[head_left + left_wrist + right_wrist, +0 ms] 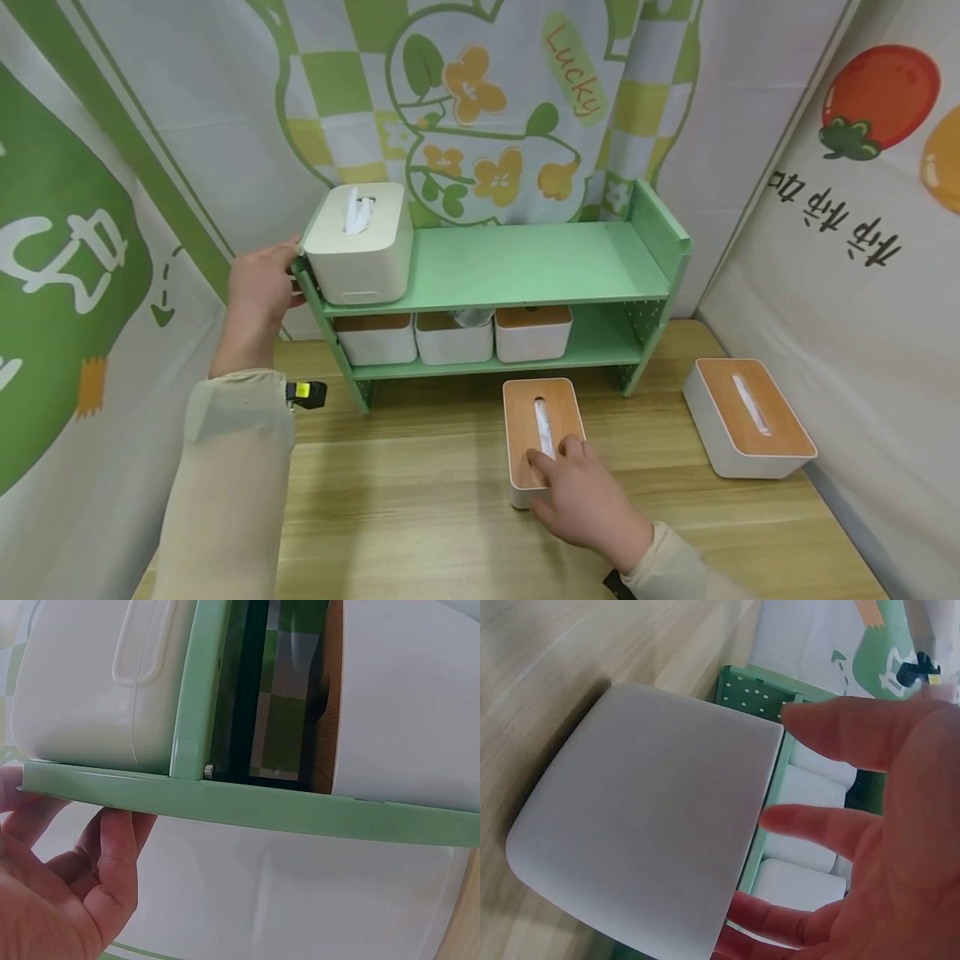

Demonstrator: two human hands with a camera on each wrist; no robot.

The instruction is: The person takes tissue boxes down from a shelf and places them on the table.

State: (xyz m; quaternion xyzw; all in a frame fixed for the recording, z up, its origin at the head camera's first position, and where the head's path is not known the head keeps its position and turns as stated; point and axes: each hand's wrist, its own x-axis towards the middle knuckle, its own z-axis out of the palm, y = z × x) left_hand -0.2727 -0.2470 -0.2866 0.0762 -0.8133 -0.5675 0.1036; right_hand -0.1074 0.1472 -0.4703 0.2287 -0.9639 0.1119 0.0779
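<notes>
My left hand is at the upper left end of a green two-tier shelf. In the left wrist view its bent fingers hold the outer side of the shelf's end panel, one fingertip passing its edge. My right hand reaches over the near end of a white tissue box with a wood-look lid, standing on the table in front of the shelf. In the right wrist view the fingers spread out, tips at the lid's edge above the box's white side. A tissue shows in the lid's slot.
A cream tissue box stands on the top tier's left end. Three white boxes sit on the lower tier, the rightmost box nearest the middle. Another wood-lidded tissue box stands at the table's right side. Printed cloth walls surround the table.
</notes>
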